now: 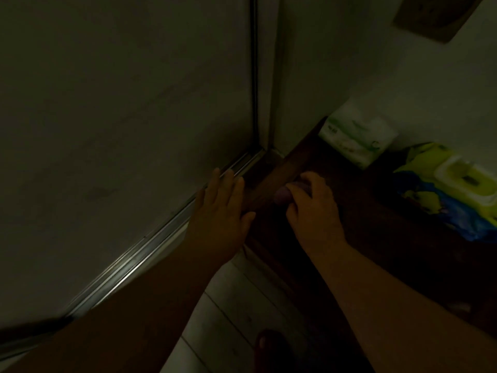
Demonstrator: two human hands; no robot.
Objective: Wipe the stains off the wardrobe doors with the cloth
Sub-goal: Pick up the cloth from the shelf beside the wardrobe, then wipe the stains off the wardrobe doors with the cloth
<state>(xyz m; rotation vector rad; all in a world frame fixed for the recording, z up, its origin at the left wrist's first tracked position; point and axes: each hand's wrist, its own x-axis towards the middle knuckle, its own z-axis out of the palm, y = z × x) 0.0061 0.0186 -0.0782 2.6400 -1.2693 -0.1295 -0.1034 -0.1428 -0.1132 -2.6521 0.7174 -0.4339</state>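
Observation:
The scene is dim. A pale wardrobe door (pixel 121 117) fills the left of the head view, with a faint dark smudge (pixel 100 192) low on it and a metal track (pixel 150 246) along its bottom. My left hand (pixel 223 208) reaches out with straight fingers near the door's bottom corner, by the track. My right hand (pixel 312 208) curls its fingers round a small purplish cloth (pixel 282 196) at the near left corner of a dark wooden table (pixel 376 224). Most of the cloth is hidden under the fingers.
On the wooden table stand a white and green tissue pack (pixel 357 135) and a yellow and blue wet-wipe pack (pixel 451 189) against the white wall. Pale floorboards (pixel 228 305) lie below, with my foot (pixel 269 345) on them.

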